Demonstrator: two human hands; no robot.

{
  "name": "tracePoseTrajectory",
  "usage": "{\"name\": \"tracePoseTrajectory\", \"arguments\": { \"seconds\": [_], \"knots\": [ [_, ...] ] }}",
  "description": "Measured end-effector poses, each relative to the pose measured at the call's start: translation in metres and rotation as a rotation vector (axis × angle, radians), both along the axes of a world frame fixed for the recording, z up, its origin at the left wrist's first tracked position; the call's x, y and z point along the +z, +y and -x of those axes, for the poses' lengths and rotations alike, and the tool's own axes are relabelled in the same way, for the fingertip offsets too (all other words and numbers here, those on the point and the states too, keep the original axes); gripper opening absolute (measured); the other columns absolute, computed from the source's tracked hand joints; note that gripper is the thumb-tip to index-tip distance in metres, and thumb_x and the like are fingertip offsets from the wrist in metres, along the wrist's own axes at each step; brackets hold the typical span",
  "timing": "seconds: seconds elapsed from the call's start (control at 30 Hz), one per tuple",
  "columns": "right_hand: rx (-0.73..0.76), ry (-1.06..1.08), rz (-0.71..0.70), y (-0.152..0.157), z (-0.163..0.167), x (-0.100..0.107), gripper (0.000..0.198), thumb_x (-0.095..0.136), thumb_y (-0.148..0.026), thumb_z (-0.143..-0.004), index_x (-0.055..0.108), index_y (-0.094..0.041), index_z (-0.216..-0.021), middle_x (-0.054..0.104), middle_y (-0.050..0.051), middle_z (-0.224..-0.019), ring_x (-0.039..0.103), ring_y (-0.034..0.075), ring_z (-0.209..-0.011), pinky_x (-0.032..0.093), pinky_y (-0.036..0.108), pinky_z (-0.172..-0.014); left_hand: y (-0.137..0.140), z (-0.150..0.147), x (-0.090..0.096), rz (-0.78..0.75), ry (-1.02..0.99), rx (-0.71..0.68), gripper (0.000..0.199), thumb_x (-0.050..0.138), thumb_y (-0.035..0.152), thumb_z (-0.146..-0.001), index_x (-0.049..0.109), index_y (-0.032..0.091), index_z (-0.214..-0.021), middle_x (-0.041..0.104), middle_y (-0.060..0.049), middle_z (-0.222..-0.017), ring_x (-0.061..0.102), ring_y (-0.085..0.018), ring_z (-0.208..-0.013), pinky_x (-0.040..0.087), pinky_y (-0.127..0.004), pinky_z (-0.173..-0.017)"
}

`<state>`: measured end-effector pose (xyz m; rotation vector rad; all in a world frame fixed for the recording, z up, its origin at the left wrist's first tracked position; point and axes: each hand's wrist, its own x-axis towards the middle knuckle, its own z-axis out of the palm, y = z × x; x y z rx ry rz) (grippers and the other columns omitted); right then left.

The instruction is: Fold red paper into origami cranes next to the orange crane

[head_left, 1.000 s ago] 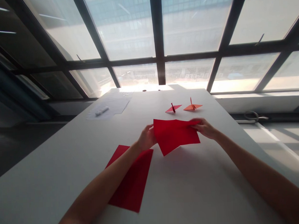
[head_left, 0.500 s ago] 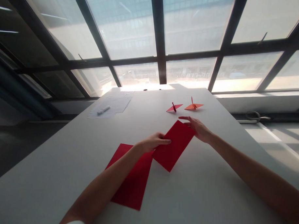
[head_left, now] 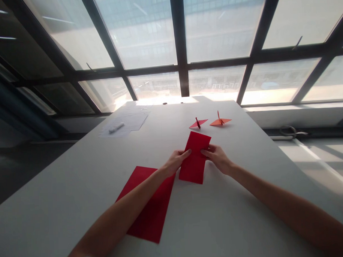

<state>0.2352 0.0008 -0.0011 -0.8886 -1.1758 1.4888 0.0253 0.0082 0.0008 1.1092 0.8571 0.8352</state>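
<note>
Narrow red paper (head_left: pixel 194 165) held apparently just above the table (head_left: pixel 233 220) — left hand (head_left: pixel 174 163) and right hand (head_left: pixel 220 159) pinching opposite long edges, thumbs (head_left: pixel 186 154) uppermost, presumably for steadiness. Larger red sheet (head_left: pixel 153 213) lies nearby, likely kept within reach; red crane (head_left: pixel 198 123) and orange crane (head_left: pixel 221 122) stand beyond, seemingly out of the way.

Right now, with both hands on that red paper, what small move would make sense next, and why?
I'd probably lay the narrow red paper flat on the white table: the left hand and right hand pinch its long sides, it appears raised, and a firm surface might steady it.
</note>
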Motion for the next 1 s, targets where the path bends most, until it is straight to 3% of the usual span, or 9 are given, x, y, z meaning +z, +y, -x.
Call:
{"name": "tracePoseTrajectory", "arguments": {
  "seconds": [0.27,0.5,0.9,1.0],
  "knots": [
    [0.085,-0.016,-0.003,-0.006,0.002,0.003,0.043,0.077,-0.043,-0.074,0.07,-0.019,-0.108,0.073,0.011,-0.106,0.069,0.028,-0.094,0.057,0.041,-0.079,0.003,-0.004,0.0,-0.035,-0.124,0.127,0.049,0.072,0.051,-0.08,0.073,0.008,-0.105,0.074,-0.017,-0.101,0.07,-0.025,-0.083,0.055,-0.035,-0.075],
    [0.095,-0.115,-0.04,-0.012,0.008,0.004,0.038,0.075,-0.043,-0.075,0.071,-0.015,-0.1,0.074,0.01,-0.096,0.069,0.027,-0.086,0.056,0.037,-0.071,0.004,-0.003,0.001,-0.095,-0.169,0.201,0.046,0.076,0.046,-0.078,0.073,0.009,-0.106,0.074,-0.015,-0.099,0.071,-0.026,-0.087,0.055,-0.038,-0.08],
    [0.154,-0.141,-0.062,-0.014,0.014,-0.001,0.029,0.074,-0.04,-0.073,0.071,-0.015,-0.089,0.073,0.007,-0.086,0.068,0.024,-0.079,0.054,0.034,-0.066,0.007,-0.002,0.004,-0.166,-0.139,0.41,0.046,0.075,0.055,-0.074,0.074,0.012,-0.088,0.074,-0.009,-0.082,0.069,-0.021,-0.077,0.054,-0.028,-0.065],
    [0.162,-0.159,-0.06,-0.013,0.013,-0.001,0.026,0.073,-0.036,-0.073,0.072,-0.015,-0.089,0.074,0.006,-0.085,0.068,0.023,-0.077,0.053,0.032,-0.064,0.006,0.0,0.006,-0.158,-0.181,0.366,0.049,0.073,0.056,-0.076,0.074,0.012,-0.097,0.074,-0.009,-0.084,0.069,-0.02,-0.077,0.054,-0.027,-0.065]
  ]
}}
